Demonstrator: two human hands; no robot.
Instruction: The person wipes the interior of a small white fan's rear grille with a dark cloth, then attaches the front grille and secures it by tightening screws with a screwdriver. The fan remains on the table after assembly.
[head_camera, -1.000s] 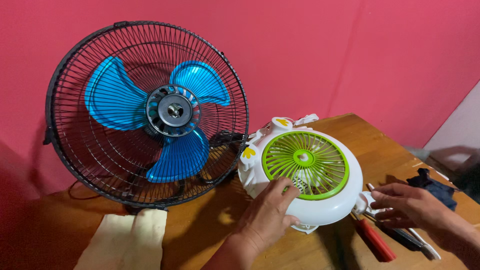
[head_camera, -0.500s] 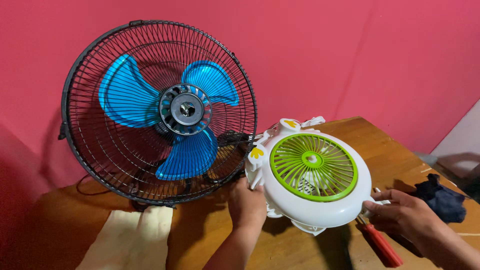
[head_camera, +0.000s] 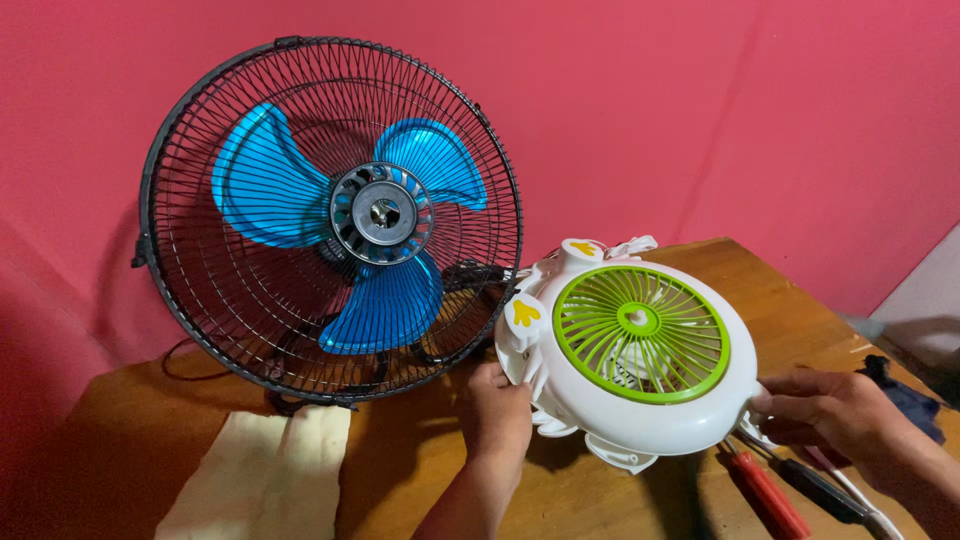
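So, head view, the only one here. Holding a small white fan (head_camera: 640, 360) with a lime green grille, tilted up off the worktop (head_camera: 420, 450), grille facing up and toward the camera. Left hand (head_camera: 500, 405) closed around the fan's left edge, fingers tucked behind the white rim just below a little yellow-and-white tab. Right hand (head_camera: 835, 415) gripping the lower right edge, fingers curled against the rim; can't tell how far round the back they go. Both clamped on the same fan, one per side.

Just left of it and behind, nearly touching at the rim, stands a big black wire-cage fan (head_camera: 335, 215) with three blue blades and a grey hub, upright against the pink wall (head_camera: 700, 110). Below that cage, flat on the worktop, lies a folded cream cloth (head_camera: 265, 475). Under the right hand, a red-handled screwdriver (head_camera: 770, 495) and a black-handled tool (head_camera: 815, 490), side by side on the wood. Off at the far right edge, a dark blue rag (head_camera: 915, 400), partly hidden behind the right wrist.
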